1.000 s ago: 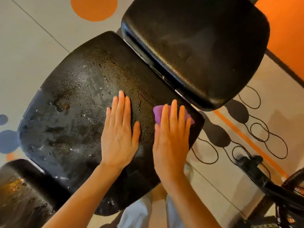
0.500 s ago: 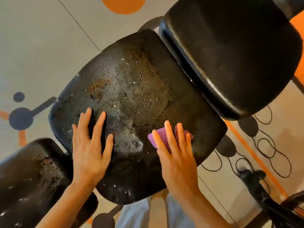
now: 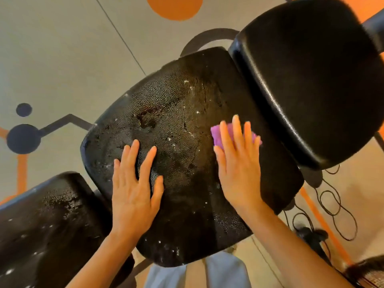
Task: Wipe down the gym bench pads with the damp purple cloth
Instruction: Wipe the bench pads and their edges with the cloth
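A worn black seat pad point(image 3: 182, 113) fills the middle of the head view, scuffed and flecked with white specks. My right hand point(image 3: 239, 165) lies flat with straight fingers on the purple cloth point(image 3: 217, 135), pressing it onto the pad's right part; most of the cloth is hidden under the fingers. My left hand point(image 3: 133, 188) rests flat on the pad's left part, fingers spread. A smoother black back pad point(image 3: 315, 84) stands at the upper right. A third black pad point(image 3: 47, 225) sits at the lower left.
The floor point(image 3: 62, 59) is grey with orange and dark circles and lines. A thin black looped cord point(image 3: 336, 206) lies on the floor to the right, beside a black machine part point(image 3: 311, 235). My light trousers point(image 3: 187, 275) show below the seat pad.
My right hand has pushed the purple cloth up and to the right across the seat pad. My left hand stays flat on the pad's left part. The view has shifted.
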{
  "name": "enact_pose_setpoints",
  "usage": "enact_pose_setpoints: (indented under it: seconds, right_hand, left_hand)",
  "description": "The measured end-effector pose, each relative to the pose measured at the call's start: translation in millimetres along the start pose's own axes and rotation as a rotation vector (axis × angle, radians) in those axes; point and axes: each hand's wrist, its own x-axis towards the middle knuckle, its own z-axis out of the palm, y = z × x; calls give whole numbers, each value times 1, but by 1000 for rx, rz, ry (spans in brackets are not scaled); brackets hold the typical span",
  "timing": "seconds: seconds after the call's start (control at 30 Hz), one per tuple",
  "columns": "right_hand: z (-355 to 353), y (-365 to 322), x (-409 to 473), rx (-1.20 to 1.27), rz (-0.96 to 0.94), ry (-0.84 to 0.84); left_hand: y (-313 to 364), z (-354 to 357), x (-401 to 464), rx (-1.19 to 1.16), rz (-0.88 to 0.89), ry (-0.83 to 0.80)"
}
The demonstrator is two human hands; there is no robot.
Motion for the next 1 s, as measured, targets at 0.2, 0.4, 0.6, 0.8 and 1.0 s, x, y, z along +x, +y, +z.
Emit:
enact_pose_setpoints:
  seconds: [0.2, 0.4, 0.6, 0.8, 1.0]
  right_hand:
    - [9, -22, -39, -70, -105, -33]
    - [-4, -6, 36, 37, -78, 9]
    - [-2, -13, -15, -92, -259, -54]
    - [-9, 3, 66, 103, 90, 32]
    - [-5, -21, -19, -76, -283, -73]
  left_hand:
    - [-4, -2, 0, -7, 20, -33]
    - [-6, -1, 1, -3, 23, -57]
    - [-6, 1, 0, -8, 25, -45]
    - [-6, 0, 0, -3, 17, -62]
    - [-6, 0, 0, 15, 14, -78]
